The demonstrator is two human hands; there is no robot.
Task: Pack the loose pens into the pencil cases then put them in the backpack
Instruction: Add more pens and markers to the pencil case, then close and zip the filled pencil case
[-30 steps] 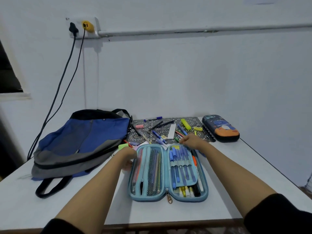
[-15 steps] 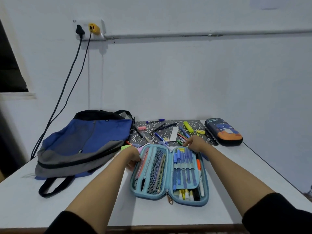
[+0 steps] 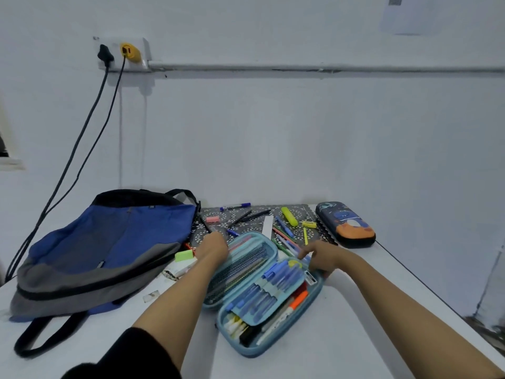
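Note:
A light-blue pencil case lies open and turned at an angle on the white table, full of pens. My left hand grips the far end of its mesh half, which tilts up. My right hand holds the far corner of the other half, index finger stretched out. Loose pens and a yellow highlighter lie on a patterned mat behind the case. A dark pencil case, zipped closed, sits at the back right. A blue and grey backpack lies flat on the left.
A green eraser and a white item lie between the backpack and the case. Two cables hang from a wall socket down behind the backpack. The wall stands right behind the mat. The table's right edge runs past the dark case.
The light-blue case has turned clockwise and its mesh half has lifted. Both hands stayed on its far end; the view shifted.

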